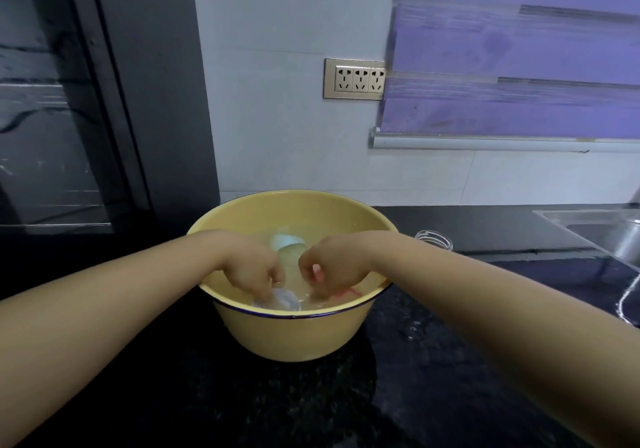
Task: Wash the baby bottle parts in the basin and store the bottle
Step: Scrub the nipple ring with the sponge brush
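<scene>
In the basin (294, 336), left hand (251, 269) pinches white item (278, 303); right hand (334, 265) grips pink item (317, 272).

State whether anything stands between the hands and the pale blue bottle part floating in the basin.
Nothing visible does. The pale blue bottle part floats toward the back of the yellow basin, just beyond the left hand and right hand, with only water between.

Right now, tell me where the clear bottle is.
In the head view, the clear bottle sits on the counter, just right of the basin, beyond the right forearm.
</scene>
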`<state>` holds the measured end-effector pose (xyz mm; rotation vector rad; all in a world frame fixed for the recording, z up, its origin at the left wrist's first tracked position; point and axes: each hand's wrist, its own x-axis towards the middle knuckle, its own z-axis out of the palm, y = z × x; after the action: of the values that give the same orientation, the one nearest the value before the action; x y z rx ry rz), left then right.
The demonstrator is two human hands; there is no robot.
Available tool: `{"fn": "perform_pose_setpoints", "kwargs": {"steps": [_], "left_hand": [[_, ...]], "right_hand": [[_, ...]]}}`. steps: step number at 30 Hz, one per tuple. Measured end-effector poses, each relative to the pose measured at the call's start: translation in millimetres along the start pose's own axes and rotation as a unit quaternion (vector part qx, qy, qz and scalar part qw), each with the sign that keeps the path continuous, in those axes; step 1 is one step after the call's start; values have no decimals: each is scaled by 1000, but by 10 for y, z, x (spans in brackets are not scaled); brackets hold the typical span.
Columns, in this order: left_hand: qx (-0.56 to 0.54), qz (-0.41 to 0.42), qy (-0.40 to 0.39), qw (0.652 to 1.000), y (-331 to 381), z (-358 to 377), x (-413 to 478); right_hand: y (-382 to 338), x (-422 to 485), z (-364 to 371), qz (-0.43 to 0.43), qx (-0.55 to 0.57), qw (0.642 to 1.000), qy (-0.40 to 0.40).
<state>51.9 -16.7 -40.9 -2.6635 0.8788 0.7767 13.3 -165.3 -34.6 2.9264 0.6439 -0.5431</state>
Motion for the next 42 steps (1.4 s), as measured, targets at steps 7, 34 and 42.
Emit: {"fn": "perform_pose_setpoints", "kwargs": {"steps": [7, 34, 42], "left_hand": [[12, -41, 77, 996, -10, -44, 81], [-390, -107, 101, 909, -249, -92, 185], [-482, -102, 151, 857, -242, -98, 110]], "right_hand": [[120, 0, -36, 81, -76, 993, 43], [211, -409, -205, 138, -50, 953, 264], [139, -342, -59, 54, -287, 915, 280]]}}
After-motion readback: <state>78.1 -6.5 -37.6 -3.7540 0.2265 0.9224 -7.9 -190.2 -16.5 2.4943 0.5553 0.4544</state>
